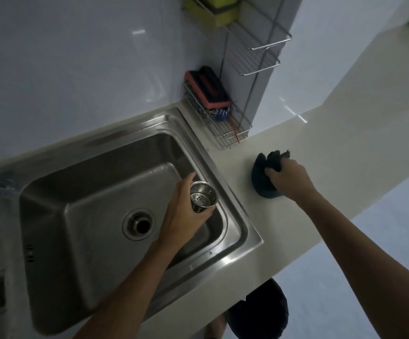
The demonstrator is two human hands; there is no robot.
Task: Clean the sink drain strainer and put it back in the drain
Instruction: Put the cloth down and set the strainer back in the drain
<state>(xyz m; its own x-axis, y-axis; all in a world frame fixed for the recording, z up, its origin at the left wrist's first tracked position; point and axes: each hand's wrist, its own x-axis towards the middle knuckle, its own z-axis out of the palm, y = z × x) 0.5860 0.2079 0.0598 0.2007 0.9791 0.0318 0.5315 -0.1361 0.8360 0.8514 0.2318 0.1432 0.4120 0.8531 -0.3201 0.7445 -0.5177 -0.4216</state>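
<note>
Both our arms reach forward, each hand gripping something.
Our left hand [182,214] curls round the strainer [203,197], thumb above it and fingers beneath, forearm rising from the lower left. Our right hand [290,178], arm stretched out straight, clutches the cloth [263,184] bunched under its fingertips, knuckles up.

Perforated steel strainer [203,196], above sink [115,152]

Pale countertop [308,148], dark cloth [262,182], wire rack [223,129]

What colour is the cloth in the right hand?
Dark blue, nearly black; the cloth shows in the head view.
</note>
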